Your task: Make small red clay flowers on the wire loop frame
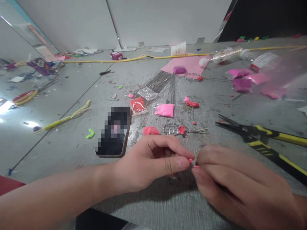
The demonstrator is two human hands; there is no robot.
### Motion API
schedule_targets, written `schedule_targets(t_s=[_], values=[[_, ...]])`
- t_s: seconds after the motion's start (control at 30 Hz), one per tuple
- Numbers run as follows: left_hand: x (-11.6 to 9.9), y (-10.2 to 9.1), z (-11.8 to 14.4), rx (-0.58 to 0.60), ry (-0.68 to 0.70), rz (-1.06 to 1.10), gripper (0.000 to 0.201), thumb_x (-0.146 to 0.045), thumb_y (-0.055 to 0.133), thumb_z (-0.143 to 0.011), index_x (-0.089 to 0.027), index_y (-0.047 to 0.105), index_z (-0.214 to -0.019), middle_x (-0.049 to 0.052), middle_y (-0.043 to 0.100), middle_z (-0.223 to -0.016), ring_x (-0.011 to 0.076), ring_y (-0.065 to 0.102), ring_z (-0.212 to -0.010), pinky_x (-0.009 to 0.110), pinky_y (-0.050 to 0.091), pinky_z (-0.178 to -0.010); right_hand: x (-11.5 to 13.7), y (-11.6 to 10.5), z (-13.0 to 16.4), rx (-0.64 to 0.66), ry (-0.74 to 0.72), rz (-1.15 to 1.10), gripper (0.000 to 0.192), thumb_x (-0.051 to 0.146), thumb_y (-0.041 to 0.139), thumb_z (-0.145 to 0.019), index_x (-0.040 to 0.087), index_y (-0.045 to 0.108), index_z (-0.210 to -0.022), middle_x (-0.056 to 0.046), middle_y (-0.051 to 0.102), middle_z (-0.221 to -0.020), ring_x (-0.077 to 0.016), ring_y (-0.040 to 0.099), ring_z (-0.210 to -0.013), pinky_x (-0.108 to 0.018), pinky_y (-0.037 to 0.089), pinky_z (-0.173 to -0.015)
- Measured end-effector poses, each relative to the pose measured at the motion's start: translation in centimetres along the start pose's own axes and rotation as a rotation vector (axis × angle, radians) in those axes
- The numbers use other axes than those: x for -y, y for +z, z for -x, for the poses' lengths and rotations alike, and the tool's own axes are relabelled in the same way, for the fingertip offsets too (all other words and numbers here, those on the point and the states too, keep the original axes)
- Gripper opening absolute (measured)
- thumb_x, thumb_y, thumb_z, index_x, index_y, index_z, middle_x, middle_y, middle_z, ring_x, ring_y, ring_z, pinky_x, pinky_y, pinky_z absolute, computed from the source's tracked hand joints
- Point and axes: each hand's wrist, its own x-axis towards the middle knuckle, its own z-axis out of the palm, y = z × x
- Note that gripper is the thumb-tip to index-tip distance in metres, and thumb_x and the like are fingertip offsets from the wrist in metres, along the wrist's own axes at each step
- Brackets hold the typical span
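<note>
Tiny pink clay bit [191, 160], pinched between fingertips above table.

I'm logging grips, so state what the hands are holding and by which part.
Both the left hand and the right hand pinch a tiny pink clay bit between thumb and fingertips; which part cannot be told.

Dim room, flat overhead light. Hard white glare at left edge of grey floor [4, 107], second small hotspot beside it. Right hand [240, 182] motion-blurred, left hand [148, 163] sharper. Soft shadow under both hands. Phone [115, 132] screen pixelated. Wide-angle bend at edges, plastic bag [275, 73] hazy, far corners soft.
</note>
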Motion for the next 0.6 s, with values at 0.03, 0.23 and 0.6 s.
schedule_targets(t_s=[0.03, 0.23, 0.6], values=[[0.03, 0.0, -0.02, 0.009, 0.006, -0.002, 0.007, -0.023, 0.082, -0.086, -0.017, 0.079, -0.088, 0.0, 0.066, -0.081, 0.004, 0.057, -0.063, 0.017, 0.046, -0.059, 0.08, -0.05, -0.03, 0.0, -0.007, 0.014, 0.027, 0.016, 0.055, -0.099, 0.027, 0.055, -0.074, 0.0, 0.069, -0.06, -0.0157, 0.065, -0.057, -0.031, 0.052, -0.056], [0.04, 0.08, -0.12, 0.034, 0.04, -0.031, 0.004, -0.021, 0.081, -0.087, -0.018, 0.08, -0.088, 0.001, 0.065, -0.082, 0.0048, 0.057, -0.064, 0.018, 0.047, -0.061, 0.08, -0.01, -0.66, 0.014, 0.018, 0.003, 0.025, 0.015, 0.058, -0.096, 0.026, 0.055, -0.074, 0.001, 0.07, -0.061, -0.0146, 0.064, -0.056, -0.03, 0.053, -0.056], [-0.18, 0.01, -0.08, 0.097, 0.048, -0.012, 0.006, -0.012, 0.08, -0.085, -0.017, 0.082, -0.089, 0.003, 0.069, -0.081, 0.0076, 0.063, -0.072, 0.018, 0.053, -0.07, 0.12, -0.55, -0.52, 0.059, -0.057, 0.049, 0.033, 0.015, 0.053, -0.099, 0.025, 0.058, -0.068, 0.0, 0.074, -0.064, -0.0139, 0.068, -0.057, -0.029, 0.055, -0.054]])
